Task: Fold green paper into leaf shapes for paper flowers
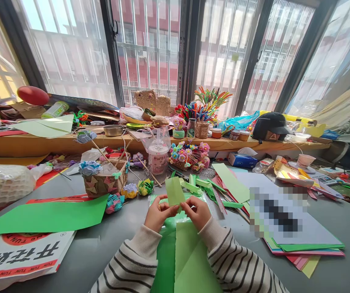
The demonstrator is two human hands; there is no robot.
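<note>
A small piece of light green paper (175,190) is held upright between my two hands above the table. My left hand (160,212) pinches its lower left edge between thumb and fingers. At the lower right corner, my right hand (197,211) grips it the same way. Beneath my wrists lies a larger light green sheet (193,260), partly over a darker green sheet (165,252). Just beyond my hands are several folded green paper strips (203,185). My sleeves cover both wrists.
A woven basket (103,185) with paper flowers stands at left, beside a plastic cup (158,158). Stacked coloured paper (312,228) lies at right. A green sheet (52,215) rests over a printed bag (25,260). A crowded ledge (132,141) runs below the windows.
</note>
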